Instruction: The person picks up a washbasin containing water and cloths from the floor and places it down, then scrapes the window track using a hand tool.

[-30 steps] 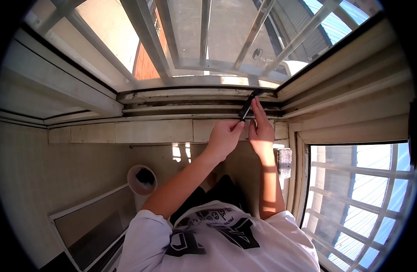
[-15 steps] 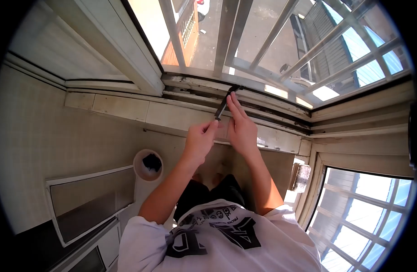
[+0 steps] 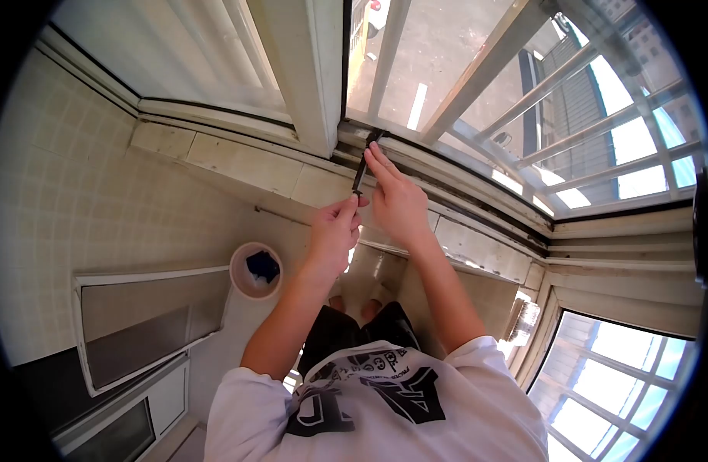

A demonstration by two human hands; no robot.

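My left hand (image 3: 334,231) is closed around the lower end of a slim dark tool (image 3: 360,176), its thumb and fingers pinching it. The tool points up and away from me, and its black far end (image 3: 377,135) is at the window track (image 3: 352,146). I cannot make out the exact kind of this tool. My right hand (image 3: 400,205) lies alongside with straight fingers, their tips against the tool's upper part near the black end. Its palm side is mostly hidden.
Beyond the track are window bars (image 3: 488,69). A sliding window frame (image 3: 304,92) stands to the left, above a tiled sill (image 3: 242,164). Below are a pink bucket (image 3: 237,271) with a dark cloth (image 3: 262,266) and a framed screen panel (image 3: 150,323). Another barred window (image 3: 612,385) is at right.
My view has turned, so the sliding frame appears farther right. Both hands and the tool have moved left along the track, closer to that frame. My left hand keeps its hold.
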